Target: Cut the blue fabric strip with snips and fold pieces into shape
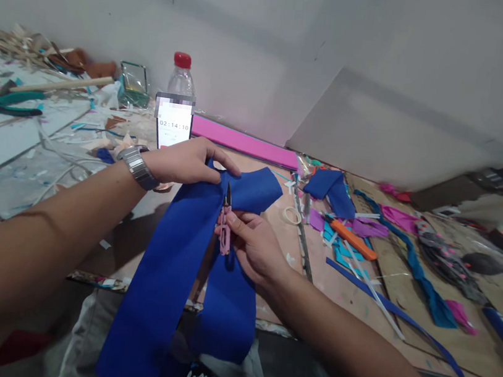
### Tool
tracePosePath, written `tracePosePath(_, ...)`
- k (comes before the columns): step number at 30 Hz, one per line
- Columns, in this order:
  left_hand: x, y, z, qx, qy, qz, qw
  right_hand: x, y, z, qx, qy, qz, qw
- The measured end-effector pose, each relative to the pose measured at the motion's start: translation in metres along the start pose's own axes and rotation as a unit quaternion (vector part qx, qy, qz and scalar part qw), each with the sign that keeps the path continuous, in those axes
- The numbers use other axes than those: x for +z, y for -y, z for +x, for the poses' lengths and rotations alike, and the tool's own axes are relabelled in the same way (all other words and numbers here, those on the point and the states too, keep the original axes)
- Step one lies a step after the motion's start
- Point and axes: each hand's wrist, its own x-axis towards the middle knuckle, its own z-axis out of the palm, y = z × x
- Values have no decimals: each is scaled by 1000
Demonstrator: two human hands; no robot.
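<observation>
A long piece of blue fabric runs over the table's front edge and hangs down in two lengths. My left hand, with a metal watch on its wrist, pinches the fabric near its upper fold. Pink-handled scissors are gripped in my right hand. Their dark blades point away from me and lie against the fabric, close below my left fingers. Whether the blades are closed on the fabric edge I cannot tell. To the right of the blades, one end of the fabric lies spread on the table.
Behind my left hand stand a phone showing a timer and a red-capped bottle. An orange utility knife, fabric scraps and a tape roll lie at right. Green-handled pliers rest at left. A wall bounds the table.
</observation>
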Motion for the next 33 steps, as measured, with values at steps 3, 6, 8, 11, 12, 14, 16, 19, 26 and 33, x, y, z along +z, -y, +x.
tracePosePath(3,-1,0,0,11,-1,-2,1000,0,2,-1,-1,-1,1,1000)
tracePosePath(6,-2,0,-1,18,-4,-8,1000,1,2,-1,-5,2,3,1000)
tracePosePath(8,-2,-1,-1,16,-9,-8,1000,0,2,-1,-6,2,3,1000)
tracePosePath(11,-2,-1,-1,9,-16,-2,1000,0,2,-1,-2,-5,-7,1000)
tracePosePath(12,-2,-1,-1,9,-17,0,1000,-1,1,-2,2,-6,-12,1000)
tracePosePath(14,-2,0,-1,10,-18,1,1000,-1,1,-2,12,-2,-16,1000)
tracePosePath(16,-2,0,-1,9,-19,3,1000,-2,1,-3,17,2,-9,1000)
tracePosePath(19,-1,1,-1,12,-19,4,1000,-1,2,-4,21,6,3,1000)
tracePosePath(26,-1,0,-1,16,-16,0,1000,2,3,-4,26,15,16,999)
tracePosePath(33,0,-1,-1,27,-2,-14,1000,3,1,-2,22,31,11,999)
